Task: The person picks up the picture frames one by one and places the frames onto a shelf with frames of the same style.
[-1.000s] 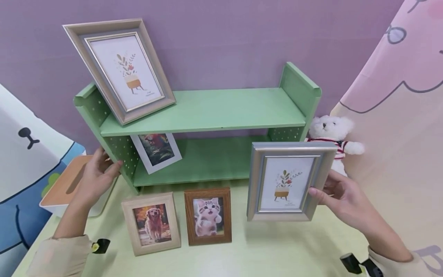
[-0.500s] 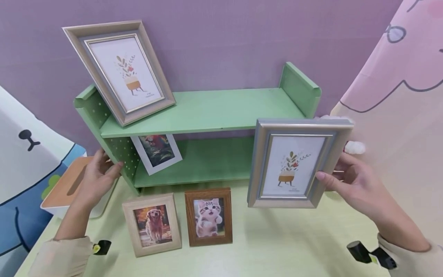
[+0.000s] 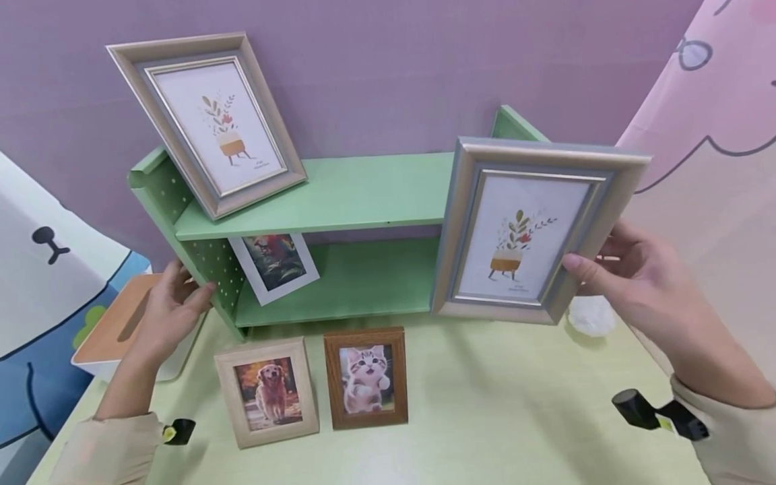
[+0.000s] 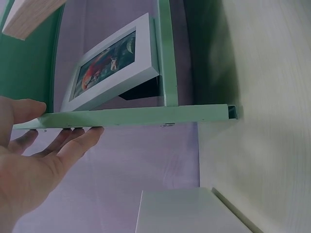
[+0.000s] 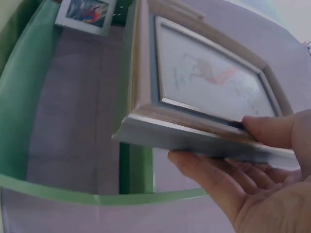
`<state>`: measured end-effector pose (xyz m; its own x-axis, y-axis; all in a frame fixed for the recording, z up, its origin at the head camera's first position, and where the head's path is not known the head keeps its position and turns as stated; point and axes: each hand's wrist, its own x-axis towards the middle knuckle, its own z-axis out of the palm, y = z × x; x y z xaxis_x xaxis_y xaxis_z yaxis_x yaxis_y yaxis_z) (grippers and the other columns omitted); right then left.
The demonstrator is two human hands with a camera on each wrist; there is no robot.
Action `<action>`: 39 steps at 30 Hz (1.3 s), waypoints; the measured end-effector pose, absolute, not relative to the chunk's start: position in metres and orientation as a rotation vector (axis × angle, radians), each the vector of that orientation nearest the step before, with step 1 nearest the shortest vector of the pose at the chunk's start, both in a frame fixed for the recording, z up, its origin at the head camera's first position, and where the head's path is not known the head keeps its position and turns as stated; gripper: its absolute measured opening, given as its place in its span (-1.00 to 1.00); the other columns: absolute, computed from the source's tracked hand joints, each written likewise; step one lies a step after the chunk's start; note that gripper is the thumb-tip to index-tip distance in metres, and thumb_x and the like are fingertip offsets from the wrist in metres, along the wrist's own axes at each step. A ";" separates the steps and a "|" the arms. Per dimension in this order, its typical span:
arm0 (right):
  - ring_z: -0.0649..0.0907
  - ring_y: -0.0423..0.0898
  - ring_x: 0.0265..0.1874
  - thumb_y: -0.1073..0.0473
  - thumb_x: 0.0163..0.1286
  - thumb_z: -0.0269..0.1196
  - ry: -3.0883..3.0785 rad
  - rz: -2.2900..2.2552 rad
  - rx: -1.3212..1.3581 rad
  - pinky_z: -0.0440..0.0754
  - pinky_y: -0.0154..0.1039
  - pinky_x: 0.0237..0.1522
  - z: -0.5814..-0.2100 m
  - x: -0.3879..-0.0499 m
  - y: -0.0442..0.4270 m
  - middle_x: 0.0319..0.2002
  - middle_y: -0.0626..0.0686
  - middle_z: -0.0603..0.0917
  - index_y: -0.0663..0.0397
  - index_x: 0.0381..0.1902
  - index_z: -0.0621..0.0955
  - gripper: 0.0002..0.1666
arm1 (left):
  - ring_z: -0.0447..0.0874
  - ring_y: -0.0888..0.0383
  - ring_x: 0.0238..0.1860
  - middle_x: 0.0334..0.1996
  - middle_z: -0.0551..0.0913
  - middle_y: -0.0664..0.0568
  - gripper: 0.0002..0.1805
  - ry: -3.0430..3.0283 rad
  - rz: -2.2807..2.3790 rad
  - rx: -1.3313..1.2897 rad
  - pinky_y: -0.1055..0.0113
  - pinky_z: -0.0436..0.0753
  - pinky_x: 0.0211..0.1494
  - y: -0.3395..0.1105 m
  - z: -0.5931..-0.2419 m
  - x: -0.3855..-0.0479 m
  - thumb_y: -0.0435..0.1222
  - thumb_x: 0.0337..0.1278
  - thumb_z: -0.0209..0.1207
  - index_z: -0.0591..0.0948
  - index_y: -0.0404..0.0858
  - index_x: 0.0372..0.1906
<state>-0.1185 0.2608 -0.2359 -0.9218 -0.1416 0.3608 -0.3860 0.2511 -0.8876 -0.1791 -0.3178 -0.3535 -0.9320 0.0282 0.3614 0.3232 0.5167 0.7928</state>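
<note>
A beige-and-grey picture frame (image 3: 527, 232) with a potted-plant print is held up by my right hand (image 3: 651, 293), thumb on its front and fingers behind its right edge. It hangs in front of the right end of the green two-tier shelf (image 3: 364, 195), hiding part of it. My left hand (image 3: 166, 316) grips the shelf's left side panel (image 4: 141, 115), thumb on one face and fingers on the other. A similar larger frame (image 3: 221, 128) leans tilted on the top tier at left. On the lower tier, a white frame (image 3: 275, 266) with a colourful picture leans against the left panel.
On the table before the shelf stand a pale wood frame with a dog photo (image 3: 269, 394) and a brown frame with a cat photo (image 3: 366, 380). A wooden-lidded white box (image 3: 118, 310) sits left. A white fluffy toy (image 3: 593, 316) is mostly hidden behind the right hand.
My right hand has raised the held picture frame and brought it rightward, so it now covers the shelf's right end and most of the white toy. The left hand stays on the side panel.
</note>
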 end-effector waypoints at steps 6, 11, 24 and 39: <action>0.78 -0.06 -0.30 0.43 0.35 0.29 -2.244 1.845 0.459 0.72 -0.23 -0.42 -0.220 -0.123 0.264 -0.05 0.09 0.73 0.14 0.35 0.45 -0.37 | 0.47 0.26 0.08 0.30 0.34 -0.33 -0.28 -2.456 -1.393 -0.282 0.44 0.67 -0.21 -0.316 -0.354 -0.182 -0.32 0.48 0.04 0.04 0.02 0.59; 0.77 -0.06 -0.28 0.45 0.35 0.28 -2.206 1.942 0.456 0.72 -0.25 -0.41 -0.212 -0.124 0.266 -0.05 0.10 0.74 0.16 0.35 0.46 -0.39 | 0.46 0.22 0.10 0.32 0.33 -0.33 -0.27 -2.460 -1.404 -0.275 0.45 0.67 -0.20 -0.316 -0.354 -0.183 -0.31 0.48 0.04 0.03 0.02 0.60; 0.76 -0.05 -0.28 0.41 0.35 0.30 -2.275 1.839 0.414 0.70 -0.24 -0.43 -0.196 -0.118 0.267 -0.05 0.12 0.74 0.16 0.32 0.49 -0.42 | 0.47 0.30 0.07 0.29 0.32 -0.41 -0.29 -2.465 -1.386 -0.304 0.47 0.67 -0.19 -0.317 -0.354 -0.181 -0.31 0.49 0.03 0.04 -0.03 0.59; 0.77 0.09 -0.34 0.28 0.30 0.39 -2.205 1.948 0.369 0.73 -0.18 -0.41 -0.162 -0.142 0.252 -0.01 0.19 0.72 0.22 0.29 0.50 -0.39 | 0.46 0.32 0.08 0.30 0.31 -0.41 -0.29 -2.478 -1.383 -0.287 0.47 0.68 -0.19 -0.322 -0.355 -0.181 -0.30 0.49 0.04 0.03 -0.02 0.60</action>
<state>-0.1418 0.2518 -0.1616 -0.9537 -0.0679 0.2931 -0.2992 0.1129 -0.9475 -0.1809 -0.3216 -0.3546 -0.9387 0.0326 0.3433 0.3093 0.5199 0.7963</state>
